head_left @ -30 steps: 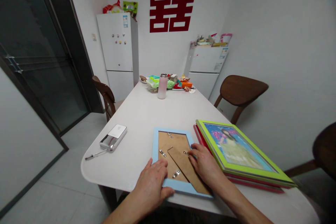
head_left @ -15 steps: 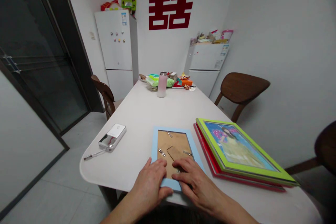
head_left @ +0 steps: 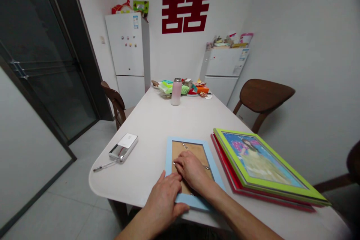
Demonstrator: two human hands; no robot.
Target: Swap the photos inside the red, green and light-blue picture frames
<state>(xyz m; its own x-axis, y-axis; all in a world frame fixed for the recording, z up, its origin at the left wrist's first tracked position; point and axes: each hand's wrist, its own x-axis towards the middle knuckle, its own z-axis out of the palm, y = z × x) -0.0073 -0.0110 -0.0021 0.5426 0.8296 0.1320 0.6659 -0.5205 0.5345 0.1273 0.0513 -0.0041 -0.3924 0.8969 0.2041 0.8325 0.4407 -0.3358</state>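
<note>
A light blue picture frame point(head_left: 209, 157) lies face down on the white table, its brown backing board point(head_left: 197, 149) showing. My left hand point(head_left: 165, 195) holds the frame's lower left corner, fingers over the left side and thumb on the bottom edge. My right hand point(head_left: 194, 170) reaches across the board, its fingertips closed at the small metal clip point(head_left: 174, 162) on the left inner edge. Another metal clip point(head_left: 185, 145) sits at the top edge, and one more on the right side. My right hand covers the board's middle.
To the right lie stacked frames, a green picture frame point(head_left: 270, 165) on top of a red frame point(head_left: 225, 165). A silver-and-white device point(head_left: 123, 148) with a short cable lies left. A pink bottle point(head_left: 176, 92) stands farther back before assorted packages. Wooden chairs point(head_left: 264, 95) flank the table.
My right hand has moved up and left from the lower part of the backing board to the left clip. My left hand stays at the frame's lower left corner.
</note>
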